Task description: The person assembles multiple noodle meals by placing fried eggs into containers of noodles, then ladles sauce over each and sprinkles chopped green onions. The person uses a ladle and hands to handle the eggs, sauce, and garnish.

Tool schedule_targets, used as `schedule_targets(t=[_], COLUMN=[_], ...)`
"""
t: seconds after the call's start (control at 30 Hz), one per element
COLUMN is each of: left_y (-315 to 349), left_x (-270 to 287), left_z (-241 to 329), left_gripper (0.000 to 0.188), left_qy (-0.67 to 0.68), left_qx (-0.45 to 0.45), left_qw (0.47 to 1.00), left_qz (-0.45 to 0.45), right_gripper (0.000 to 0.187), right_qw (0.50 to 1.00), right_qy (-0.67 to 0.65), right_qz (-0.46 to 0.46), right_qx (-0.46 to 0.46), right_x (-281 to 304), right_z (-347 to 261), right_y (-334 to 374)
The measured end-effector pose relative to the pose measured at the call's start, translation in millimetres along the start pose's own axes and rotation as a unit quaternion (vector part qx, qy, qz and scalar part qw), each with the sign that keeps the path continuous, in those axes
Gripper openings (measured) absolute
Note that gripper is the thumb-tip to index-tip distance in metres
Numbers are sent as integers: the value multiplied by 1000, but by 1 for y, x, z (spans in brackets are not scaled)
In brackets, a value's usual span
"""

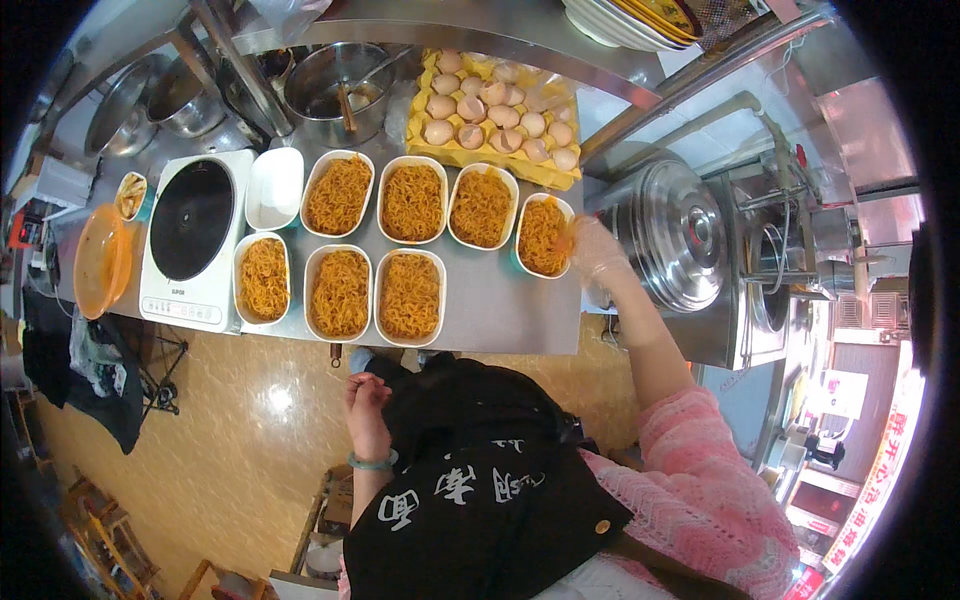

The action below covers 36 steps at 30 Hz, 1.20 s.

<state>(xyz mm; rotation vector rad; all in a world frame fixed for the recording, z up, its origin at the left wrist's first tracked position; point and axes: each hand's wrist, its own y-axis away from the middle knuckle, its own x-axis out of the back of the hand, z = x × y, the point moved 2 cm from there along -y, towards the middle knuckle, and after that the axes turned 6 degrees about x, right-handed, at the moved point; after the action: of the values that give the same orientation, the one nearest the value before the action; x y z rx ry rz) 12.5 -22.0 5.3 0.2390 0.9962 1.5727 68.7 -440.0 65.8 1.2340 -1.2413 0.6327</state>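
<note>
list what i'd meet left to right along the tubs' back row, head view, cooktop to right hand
Cooktop, white tub, first noodle tub, second noodle tub, third noodle tub, fourth noodle tub, right hand

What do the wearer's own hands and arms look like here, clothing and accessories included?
The right arm has a pink-and-white knit sleeve, and the right hand seems covered by a thin, clear glove. The left hand looks ungloved, with a greenish bangle at its wrist.

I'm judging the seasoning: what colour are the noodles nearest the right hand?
The noodles are orange-brown, best seen in the head view.
</note>
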Motion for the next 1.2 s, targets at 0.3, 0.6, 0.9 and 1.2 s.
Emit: schedule_targets(t=[0.3, 0.6, 0.9, 1.2], left_y=[-2, 1, 1, -2], left_x=[10, 16, 18, 21], left_z=[0, -3, -3, -3], left_gripper=[6, 6, 5, 4], left_qy=[1, 7, 21, 6], left_qx=[-10, -14, -5, -13], left_qw=[1000, 1000, 999, 999], left_qz=[15, 21, 39, 28], right_gripper=[23, 34, 28, 30], right_qw=[986, 992, 986, 981], right_qy=[25, 25, 66, 119], right_qz=[100, 85, 26, 55], right_qx=[132, 87, 148, 144], right_x=[29, 30, 22, 24], right_z=[-76, -122, -124, -98], right_y=[-12, -33, -27, -61])
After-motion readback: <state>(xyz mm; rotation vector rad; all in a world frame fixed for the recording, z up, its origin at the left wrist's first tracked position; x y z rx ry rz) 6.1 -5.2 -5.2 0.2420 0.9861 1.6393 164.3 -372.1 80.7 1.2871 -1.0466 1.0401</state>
